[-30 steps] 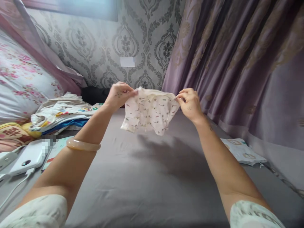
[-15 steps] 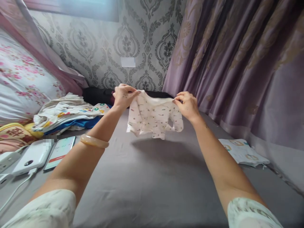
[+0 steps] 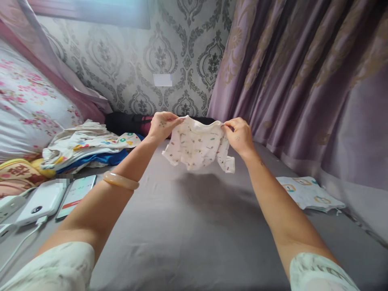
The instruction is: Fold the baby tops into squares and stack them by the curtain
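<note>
Wht top (image 3: pixel 200 146) btwn both grips (image 3: pixel 163 124) (image 3: pixel 239 135)

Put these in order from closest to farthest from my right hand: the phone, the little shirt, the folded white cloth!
1. Little shirt: pinched in your right hand.
2. Folded white cloth: lying off to the right.
3. Phone: way over on the left.

Looks like thin, matt cloth in the shirt (image 3: pixel 200 143) and smooth, matt cloth (lightly creased) in the sheet (image 3: pixel 182 226). Shows a soft sheen on the curtain (image 3: pixel 273 81) cloth. Looks polished and glossy on the bangle (image 3: pixel 121 180), like smooth plastic on the power bank (image 3: pixel 42 200), glossy on the phone (image 3: pixel 79 192) screen.
</note>
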`<action>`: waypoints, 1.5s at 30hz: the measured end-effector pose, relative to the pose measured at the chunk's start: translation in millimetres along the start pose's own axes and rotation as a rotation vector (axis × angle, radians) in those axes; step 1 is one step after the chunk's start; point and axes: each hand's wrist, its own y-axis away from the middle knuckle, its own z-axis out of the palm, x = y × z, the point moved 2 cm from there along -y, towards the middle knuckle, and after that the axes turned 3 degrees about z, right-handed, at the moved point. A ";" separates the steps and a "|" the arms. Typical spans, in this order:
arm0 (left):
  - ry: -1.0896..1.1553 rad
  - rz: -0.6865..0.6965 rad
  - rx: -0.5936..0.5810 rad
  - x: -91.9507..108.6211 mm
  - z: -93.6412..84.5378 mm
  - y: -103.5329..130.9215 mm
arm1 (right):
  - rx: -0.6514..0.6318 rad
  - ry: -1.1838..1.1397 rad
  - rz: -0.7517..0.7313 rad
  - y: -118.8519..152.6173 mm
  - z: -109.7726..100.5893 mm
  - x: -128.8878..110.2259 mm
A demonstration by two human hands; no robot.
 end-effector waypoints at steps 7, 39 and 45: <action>0.220 -0.180 -0.028 -0.5 7.8 7.8 | -0.049 -0.094 0.158 4.2 3.8 1.8; -0.002 -0.189 -0.477 31.2 -76.0 31.0 | -0.566 -0.433 0.222 23.2 -46.8 -9.8; -0.092 -0.344 -0.881 -72.7 -7.8 62.5 | -0.894 -0.173 0.294 56.5 50.6 42.6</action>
